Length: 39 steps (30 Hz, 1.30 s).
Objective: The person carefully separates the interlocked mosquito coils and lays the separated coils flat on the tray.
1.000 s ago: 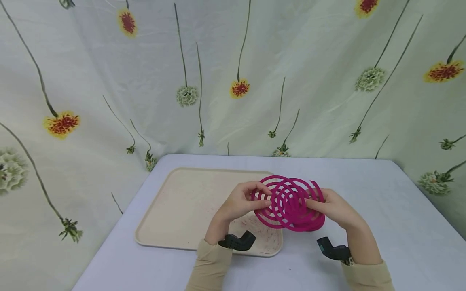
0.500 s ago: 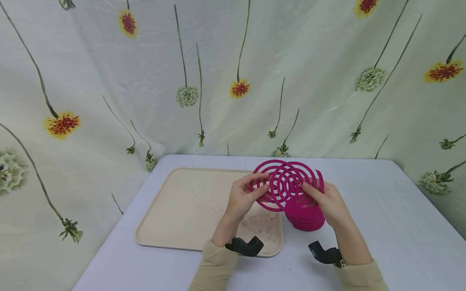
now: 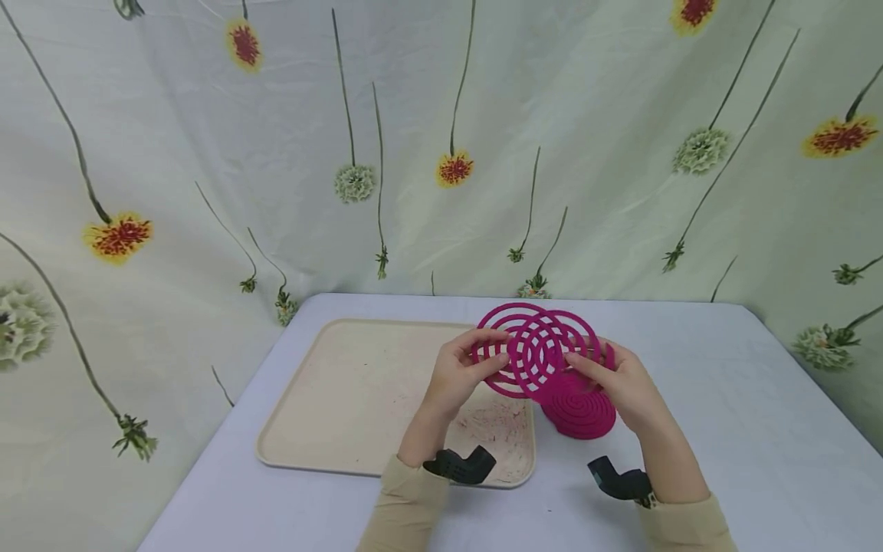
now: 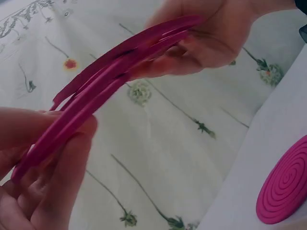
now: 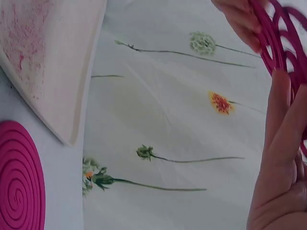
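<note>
Two overlapping magenta spiral rings (image 3: 530, 391) are held up in the air between both hands. The left hand (image 3: 461, 376) pinches their left side between thumb and fingers; in the left wrist view the rings (image 4: 81, 110) appear nearly edge-on in that hand (image 4: 53, 177). At their right side the right hand (image 3: 624, 383) pinches with its thumb in front, some fingers hidden behind. In the right wrist view this hand (image 5: 283, 158) grips the rings at the frame's edge. Below them a flat magenta coil (image 3: 581, 414) lies on the table, also visible in the left wrist view (image 4: 288, 182).
A beige tray (image 3: 345, 399) with reddish marks at its right end lies on the white table (image 3: 724, 383), left of the flat coil. A floral cloth (image 3: 586, 92) hangs behind the table. Black wrist cameras (image 3: 462, 466) sit on both wrists.
Over the past second both hands have lifted the spiral rings up and away from the flat coil, uncovering more of it. Since the half-second frame, they have barely moved.
</note>
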Tool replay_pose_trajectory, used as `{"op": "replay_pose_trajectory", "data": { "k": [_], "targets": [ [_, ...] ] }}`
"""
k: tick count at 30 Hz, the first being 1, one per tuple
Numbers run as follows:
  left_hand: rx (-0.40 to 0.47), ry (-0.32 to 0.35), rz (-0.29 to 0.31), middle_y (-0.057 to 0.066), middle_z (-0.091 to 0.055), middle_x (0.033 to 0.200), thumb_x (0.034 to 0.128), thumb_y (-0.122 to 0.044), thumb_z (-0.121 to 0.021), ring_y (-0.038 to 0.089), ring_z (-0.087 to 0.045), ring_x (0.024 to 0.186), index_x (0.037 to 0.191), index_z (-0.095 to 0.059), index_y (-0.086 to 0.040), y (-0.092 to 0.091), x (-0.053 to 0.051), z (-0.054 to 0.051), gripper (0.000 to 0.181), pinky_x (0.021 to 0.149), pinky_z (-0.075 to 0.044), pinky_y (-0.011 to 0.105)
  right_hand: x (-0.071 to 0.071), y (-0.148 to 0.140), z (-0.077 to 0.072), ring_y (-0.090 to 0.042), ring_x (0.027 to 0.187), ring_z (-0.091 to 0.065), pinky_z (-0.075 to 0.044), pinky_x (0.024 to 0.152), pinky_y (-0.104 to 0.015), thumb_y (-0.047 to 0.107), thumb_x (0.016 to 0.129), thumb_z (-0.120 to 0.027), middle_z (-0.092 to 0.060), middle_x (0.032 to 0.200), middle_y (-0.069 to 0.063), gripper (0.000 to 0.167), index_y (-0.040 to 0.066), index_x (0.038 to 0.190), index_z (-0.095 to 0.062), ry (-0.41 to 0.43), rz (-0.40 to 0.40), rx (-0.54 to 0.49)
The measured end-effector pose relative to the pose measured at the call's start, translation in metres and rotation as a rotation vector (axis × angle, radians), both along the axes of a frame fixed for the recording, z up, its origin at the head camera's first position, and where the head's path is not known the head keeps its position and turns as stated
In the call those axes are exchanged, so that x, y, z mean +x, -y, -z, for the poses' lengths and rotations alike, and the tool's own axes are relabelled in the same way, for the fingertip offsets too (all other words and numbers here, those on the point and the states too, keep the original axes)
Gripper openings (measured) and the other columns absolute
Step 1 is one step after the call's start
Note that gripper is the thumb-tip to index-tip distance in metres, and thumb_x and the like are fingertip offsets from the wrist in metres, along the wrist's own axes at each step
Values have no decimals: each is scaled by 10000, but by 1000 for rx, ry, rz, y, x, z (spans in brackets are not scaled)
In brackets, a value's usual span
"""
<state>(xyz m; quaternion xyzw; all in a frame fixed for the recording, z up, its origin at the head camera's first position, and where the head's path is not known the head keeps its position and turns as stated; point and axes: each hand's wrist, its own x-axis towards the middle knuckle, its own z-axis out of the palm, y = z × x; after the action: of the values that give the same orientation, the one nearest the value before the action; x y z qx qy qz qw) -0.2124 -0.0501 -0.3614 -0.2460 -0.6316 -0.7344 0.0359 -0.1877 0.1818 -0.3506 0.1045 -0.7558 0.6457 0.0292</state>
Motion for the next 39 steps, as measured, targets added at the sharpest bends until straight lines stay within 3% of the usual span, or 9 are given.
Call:
{"op": "replay_pose_trajectory", "data": {
  "k": [5,9,12,19,23,26,29,34,39],
  "targets": [
    [-142,-23,102,196,-594,1124,836,47,-650,323,-628,930,1140,-602,71,10,0,-2,309,758,-554,356,-1,-18,0,-219,756,-690,-563,710,-318,120,932,-571,-694,856,-114,341,-149,1137,-526,30,-311,107],
    [-149,-27,91,214,-610,1115,838,53,-642,321,-638,916,1141,-607,73,7,1,-2,305,753,-554,365,-2,-20,0,-249,736,-693,-562,707,-322,98,953,-530,-694,825,-136,276,-152,1067,-540,3,-397,124],
    [-93,-25,21,203,-598,1129,839,60,-638,312,-629,946,1151,-611,60,2,1,0,312,774,-547,364,-3,-15,1,-222,750,-690,-564,704,-311,104,960,-520,-692,845,-128,273,-147,1065,-540,-44,-321,102],
    [90,-95,-144,212,-612,1109,844,72,-632,223,-653,939,1164,-606,60,-14,3,1,321,740,-553,346,-2,3,2,-133,836,-671,-547,741,-252,211,966,-534,-688,892,13,355,-113,1110,-534,-69,-4,-27],
    [109,-158,-107,232,-603,1164,877,36,-611,191,-651,964,1214,-575,70,-19,3,2,341,775,-541,350,-2,11,2,-96,814,-668,-546,726,-231,270,952,-555,-685,856,68,287,-1,1043,-575,-25,127,-187],
    [64,-172,-39,237,-592,1179,897,16,-591,149,-654,925,1234,-559,69,-14,2,3,342,771,-545,342,-2,12,1,-91,807,-669,-548,714,-230,277,940,-572,-683,857,70,202,83,990,-598,5,155,-286],
    [18,-169,25,250,-569,1184,891,42,-585,148,-648,913,1246,-544,66,-5,1,2,358,761,-550,337,-2,8,1,-92,827,-665,-546,735,-236,251,943,-573,-679,892,56,238,44,1060,-582,29,93,-264],
    [-63,-188,102,229,-546,1196,849,87,-615,191,-622,956,1225,-547,60,9,-1,0,383,794,-540,358,-2,-4,3,-147,860,-675,-553,750,-301,162,929,-591,-663,1024,-89,464,-94,1279,-423,50,-134,-34],
    [-152,-163,164,191,-550,1211,841,72,-630,258,-634,938,1232,-546,46,15,-3,0,401,758,-554,371,-1,-16,1,-248,779,-692,-559,731,-340,95,914,-588,-676,919,-177,384,-161,1171,-462,63,-362,89]
  ]
}}
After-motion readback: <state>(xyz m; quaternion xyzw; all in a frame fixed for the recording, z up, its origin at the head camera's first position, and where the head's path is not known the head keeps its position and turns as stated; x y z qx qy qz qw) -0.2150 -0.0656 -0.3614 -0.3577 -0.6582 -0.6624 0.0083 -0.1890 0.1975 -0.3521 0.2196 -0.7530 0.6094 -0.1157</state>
